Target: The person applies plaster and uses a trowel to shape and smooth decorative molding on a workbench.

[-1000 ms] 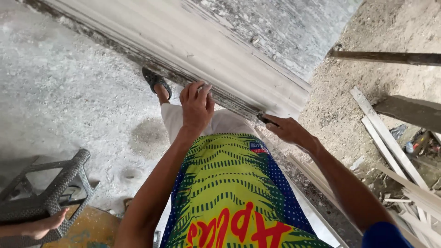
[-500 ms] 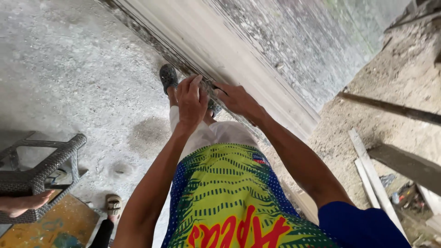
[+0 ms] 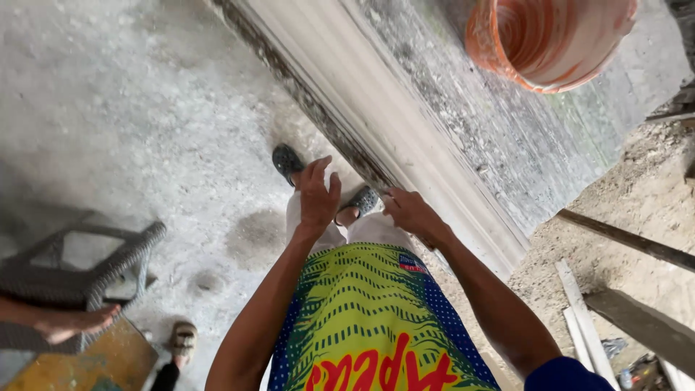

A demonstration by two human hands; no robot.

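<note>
Standing at a long white moulding [image 3: 405, 130] that runs slantwise across a rough grey slab [image 3: 507, 137], the person looks down past yellow-green patterned shorts [image 3: 369, 318] to two grey sandals [image 3: 288, 161] on the concrete floor [image 3: 130, 123].

The left hand [image 3: 318, 194] is raised just short of the moulding's dark lower edge, open, fingers together and slightly bent, thumb apart, holding nothing. It hangs in front of the sandals and does not plainly touch the moulding.

The right hand [image 3: 410, 212] lies just beside it, nearer the moulding, with fingers curled towards that dark edge. Whether they grip the edge or merely rest against it cannot be told; no tool shows in it.

The moulding itself stretches from the top middle of the view down to the right, where it ends near sandy ground [image 3: 637, 210] strewn with planks [image 3: 622, 239] and white strips [image 3: 579, 318].

An orange bucket [image 3: 550, 40], smeared white inside, sits at the upper right on the slab.

At the lower left stands a grey woven stool [image 3: 87, 275]. Another person's hand [image 3: 72, 324] rests against its side, and below it lie a yellow board [image 3: 87, 362] and another sandalled foot [image 3: 182, 337].
</note>
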